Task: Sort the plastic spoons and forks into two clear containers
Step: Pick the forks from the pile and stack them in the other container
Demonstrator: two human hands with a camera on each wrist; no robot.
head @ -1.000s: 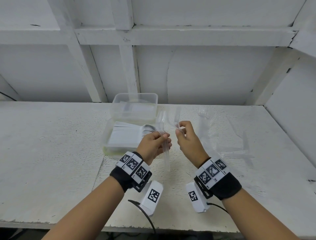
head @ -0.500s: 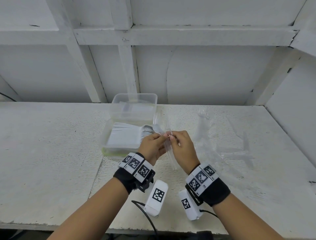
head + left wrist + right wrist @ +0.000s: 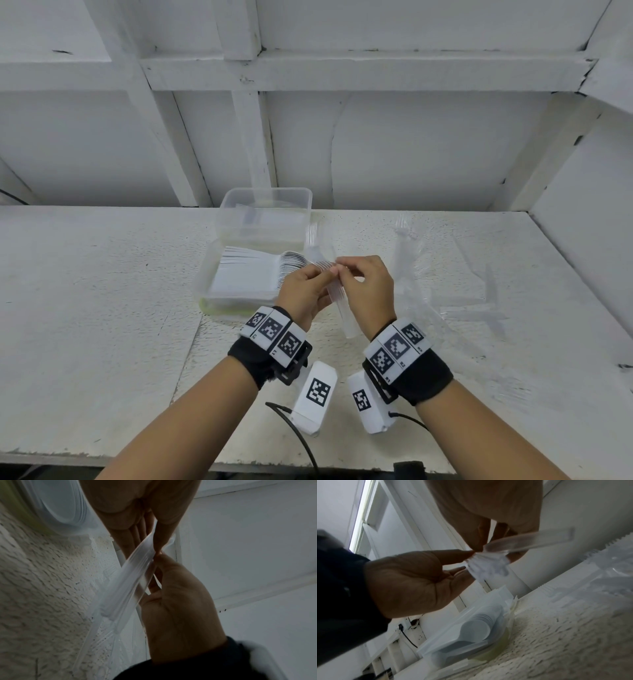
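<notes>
Farthest to the left of the hands sit two clear rectangular plastic containers on the rough white-painted table (image 3: 85, 291). The nearer container (image 3: 205, 284) lies just left of the left hand and holds a fanned row of white plastic spoons (image 3: 250, 270); the farther container (image 3: 263, 212) stands directly behind it, ahead of the hands, and what lies in it is too faint to name.

The left hand (image 3: 303, 291) is raised above the table with its fingers curled, thumb and fingertips pinching a stacked bundle of clear plastic forks (image 3: 337, 301) near the neck — the tines point away from the person and the handles hang down toward the wrists. The right hand (image 3: 368, 291) meets it from the other side, thumb and forefinger pinched on the same bundle just beside the left thumb, the remaining fingers loosely bent. In the left wrist view the bundle (image 3: 130, 574) runs as a ribbed translucent band between the two thumbs.

To the right of the right hand, loose clear plastic cutlery (image 3: 455, 301) lies scattered on the table, well apart from the containers — several forks can be made out, though the rest blur into the white surface.
</notes>
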